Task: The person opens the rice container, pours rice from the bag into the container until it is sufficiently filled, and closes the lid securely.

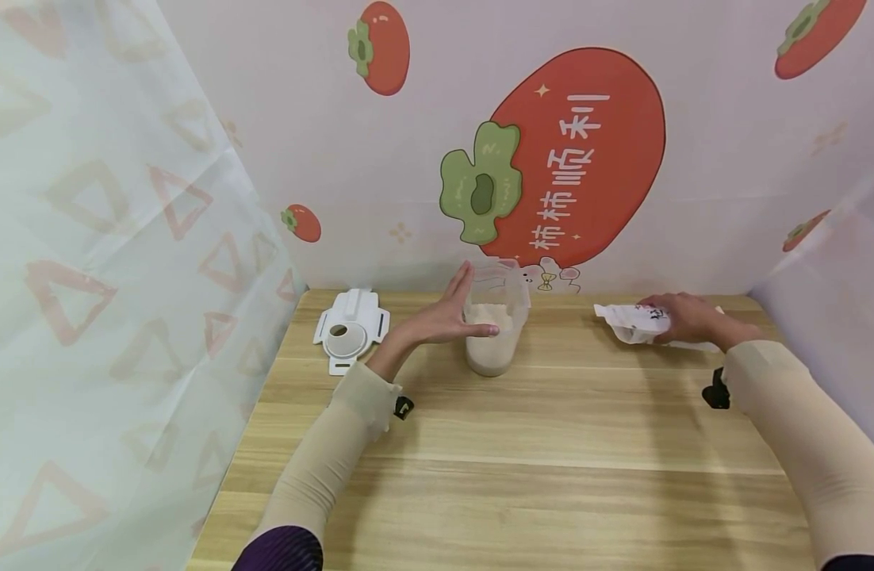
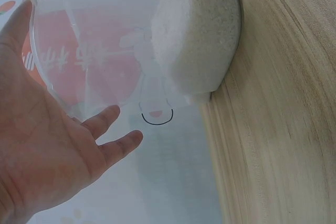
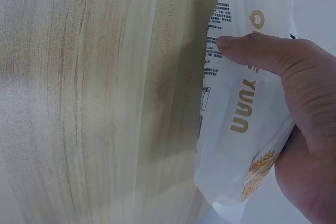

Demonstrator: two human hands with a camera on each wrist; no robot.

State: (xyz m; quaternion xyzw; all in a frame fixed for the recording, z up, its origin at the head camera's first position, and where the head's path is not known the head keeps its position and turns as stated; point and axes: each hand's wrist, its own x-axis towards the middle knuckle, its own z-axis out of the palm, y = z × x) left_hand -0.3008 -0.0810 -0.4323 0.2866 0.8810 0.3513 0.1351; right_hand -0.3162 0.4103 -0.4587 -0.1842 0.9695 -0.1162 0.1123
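A clear plastic container stands upright near the back of the table, its lower part filled with pale rice-like grains. My left hand is right at its side, fingers straight and spread, close by the rim in the left wrist view. To the right, my right hand grips a white printed bag by its middle. Gold letters and a grain-ear print show on the bag in the right wrist view, with the thumb laid across it. Its other fingers are hidden behind the bag.
A white plastic lid-like piece with a round hole and side flaps lies at the table's back left. The wooden table meets a printed backdrop at its rear edge, with covered walls on both sides.
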